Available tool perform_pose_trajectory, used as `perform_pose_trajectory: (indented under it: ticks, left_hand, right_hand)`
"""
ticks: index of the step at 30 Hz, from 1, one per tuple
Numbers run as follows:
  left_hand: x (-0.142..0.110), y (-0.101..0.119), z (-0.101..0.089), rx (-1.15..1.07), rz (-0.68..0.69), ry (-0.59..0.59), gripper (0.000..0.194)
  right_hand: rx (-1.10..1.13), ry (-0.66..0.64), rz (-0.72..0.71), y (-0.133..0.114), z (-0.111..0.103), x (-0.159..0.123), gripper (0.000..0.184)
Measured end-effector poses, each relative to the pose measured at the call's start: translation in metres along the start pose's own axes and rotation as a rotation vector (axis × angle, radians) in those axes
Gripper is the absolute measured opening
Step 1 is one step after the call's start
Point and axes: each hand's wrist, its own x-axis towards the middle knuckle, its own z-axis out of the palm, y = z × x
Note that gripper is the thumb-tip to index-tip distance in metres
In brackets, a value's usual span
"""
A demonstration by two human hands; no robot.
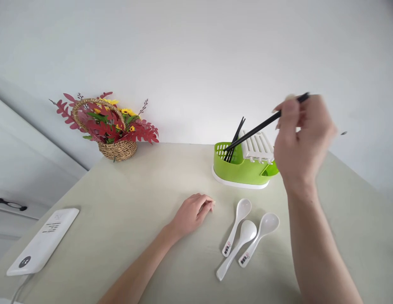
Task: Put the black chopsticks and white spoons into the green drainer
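My right hand point(302, 141) is raised above the table and pinches a black chopstick point(256, 128). The chopstick slants down to the left, its tip inside the left compartment of a green cutlery holder point(239, 171). Other black chopsticks point(236, 139) stand in that same compartment. A white slotted rack point(256, 147) tops the holder's right part. My left hand point(193, 213) rests on the beige table point(136, 202) with its fingers loosely curled and nothing visible in them. Three white spoons point(244, 236) lie on the table in front of the holder, right of my left hand.
A wicker basket point(115, 143) with red leaves and yellow flowers stands at the back left by the wall. A white flat device point(44, 240) with a cable lies near the table's left edge. A white drawer with a dark handle point(10, 204) is left of the table.
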Motion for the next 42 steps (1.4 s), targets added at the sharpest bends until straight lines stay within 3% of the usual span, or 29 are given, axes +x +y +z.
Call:
perform_pose_trajectory:
  ticks: [8,18,23,27,31,36,42]
  left_hand:
    - [0.000,-0.002,0.001,0.051,-0.001,-0.021,0.023]
    - [0.000,-0.003,0.003,0.096,0.035,-0.006,0.020]
    - [-0.001,-0.006,0.005,0.116,0.051,-0.017,0.020]
    - [0.000,-0.006,0.006,0.114,0.055,-0.015,0.021]
    - [0.000,-0.005,0.006,0.120,0.057,-0.016,0.021]
    - [-0.001,-0.005,0.006,0.150,0.053,-0.022,0.022]
    - [-0.003,-0.004,0.009,0.215,0.132,-0.052,0.022]
  right_hand:
    - [-0.059,-0.383,0.028,0.022,0.022,-0.013,0.035]
    - [-0.126,-0.545,0.061,0.031,0.031,-0.018,0.032]
    - [-0.208,-0.518,0.113,0.035,0.035,-0.023,0.017]
    - [-0.231,-0.412,0.148,0.034,0.034,-0.024,0.034]
    - [-0.181,-0.334,0.137,0.025,0.027,-0.020,0.026]
    - [-0.043,-0.279,0.090,0.000,0.014,-0.015,0.015]
    - [0.181,-0.271,0.088,-0.050,-0.011,-0.013,0.010]
